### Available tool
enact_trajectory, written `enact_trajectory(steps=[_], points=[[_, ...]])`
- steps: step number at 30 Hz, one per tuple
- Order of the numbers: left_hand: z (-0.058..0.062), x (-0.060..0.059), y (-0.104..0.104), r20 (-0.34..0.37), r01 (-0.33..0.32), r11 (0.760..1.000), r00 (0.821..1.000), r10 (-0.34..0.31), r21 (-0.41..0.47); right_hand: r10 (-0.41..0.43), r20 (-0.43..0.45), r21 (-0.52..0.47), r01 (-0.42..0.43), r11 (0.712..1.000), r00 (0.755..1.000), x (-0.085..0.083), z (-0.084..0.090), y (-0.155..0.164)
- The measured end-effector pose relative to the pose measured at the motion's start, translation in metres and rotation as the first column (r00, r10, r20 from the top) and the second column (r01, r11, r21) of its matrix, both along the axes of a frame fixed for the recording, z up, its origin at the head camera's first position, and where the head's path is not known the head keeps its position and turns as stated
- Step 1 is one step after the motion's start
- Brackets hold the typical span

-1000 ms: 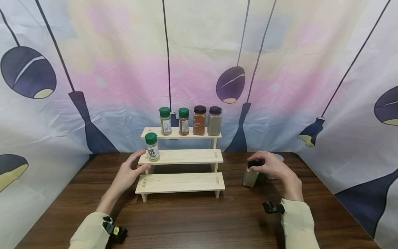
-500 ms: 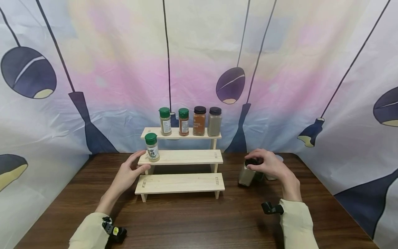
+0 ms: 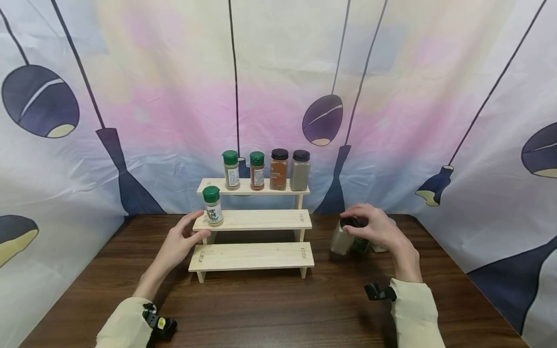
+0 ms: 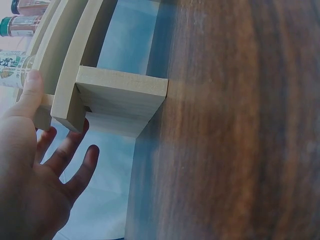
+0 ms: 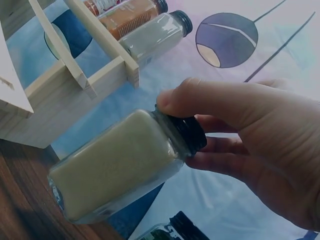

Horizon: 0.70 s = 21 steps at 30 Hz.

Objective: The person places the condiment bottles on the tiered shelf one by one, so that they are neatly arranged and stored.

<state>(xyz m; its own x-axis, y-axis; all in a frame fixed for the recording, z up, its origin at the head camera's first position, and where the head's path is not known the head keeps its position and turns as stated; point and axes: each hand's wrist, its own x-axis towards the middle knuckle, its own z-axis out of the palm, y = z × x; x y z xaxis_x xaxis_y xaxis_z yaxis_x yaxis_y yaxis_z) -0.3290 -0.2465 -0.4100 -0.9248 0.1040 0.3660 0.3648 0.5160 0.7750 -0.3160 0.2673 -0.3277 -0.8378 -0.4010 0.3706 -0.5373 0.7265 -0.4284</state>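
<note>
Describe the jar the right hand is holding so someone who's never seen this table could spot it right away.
Start at the wooden three-step rack on the dark table, then look just right of it. There the right hand grips a clear square jar by its black cap, lifted and tilted. Its pale beige powder and missing label set it apart from the darker, green-filled jar behind it.

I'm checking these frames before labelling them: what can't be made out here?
- Jar labels on the top shelf: too small in the head view.
- Things behind the right hand: hidden by the hand and its jar.
- Dark-capped jar: cut off by the right wrist view's bottom edge.
</note>
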Motion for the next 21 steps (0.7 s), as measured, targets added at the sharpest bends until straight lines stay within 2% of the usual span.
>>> enact_trajectory(steps=[4,12,21], points=[[0.000,0.000,0.000,0.005,0.002,1.000,1.000,-0.002,-0.004,0.012,-0.045,-0.007,-0.013,1.000,0.999,0.002,0.002,-0.004],[0.001,-0.002,0.002,0.016,0.009,1.000,1.000,-0.009,0.005,0.091,-0.140,-0.019,-0.094,0.995,0.986,0.008,0.010,-0.015],[0.001,0.001,0.000,0.023,0.003,1.000,1.000,-0.003,0.004,0.123,-0.149,-0.023,-0.127,0.992,0.981,0.009,0.017,-0.031]])
